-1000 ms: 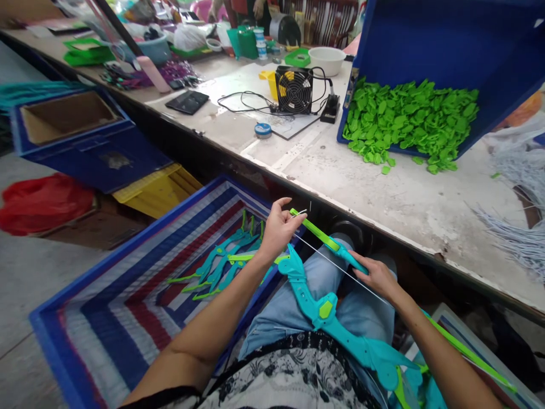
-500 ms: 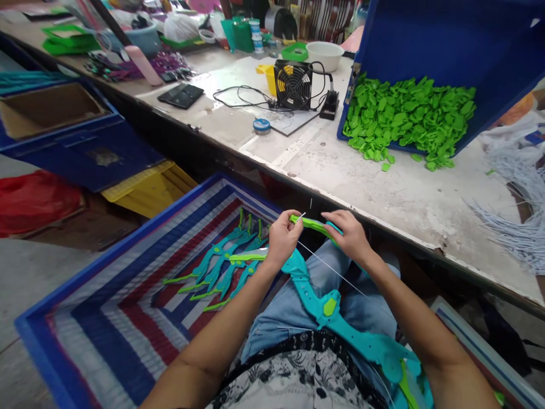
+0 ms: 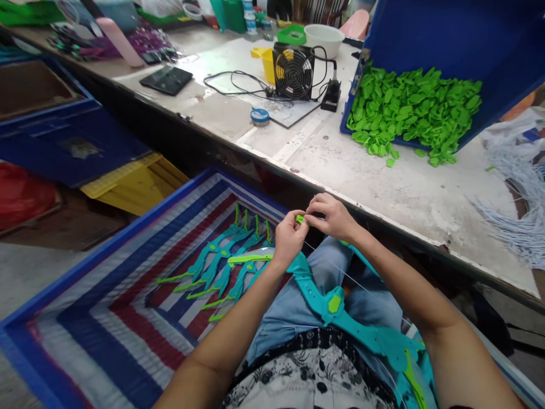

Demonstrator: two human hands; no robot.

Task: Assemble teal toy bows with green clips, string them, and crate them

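Both hands meet at green tip (image 3: 300, 218) of toy bow (image 3: 323, 301), which lies across lap just under desk (image 3: 383, 187) edge. Left hand (image 3: 289, 238) grip pinched tight on tip, right hand (image 3: 332, 217) grip pinched on it too. String (image 3: 340, 271) runs below. Finished bows (image 3: 221, 267) in crate (image 3: 106, 318) at left; fan (image 3: 293, 72) and green parts (image 3: 413, 108) on desk

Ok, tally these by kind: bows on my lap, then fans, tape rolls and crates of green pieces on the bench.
Toy bow, green tip pinched by left hand and right hand: 1
Fan: 1
Tape roll: 1
Crate of green pieces: 1
Total: 4
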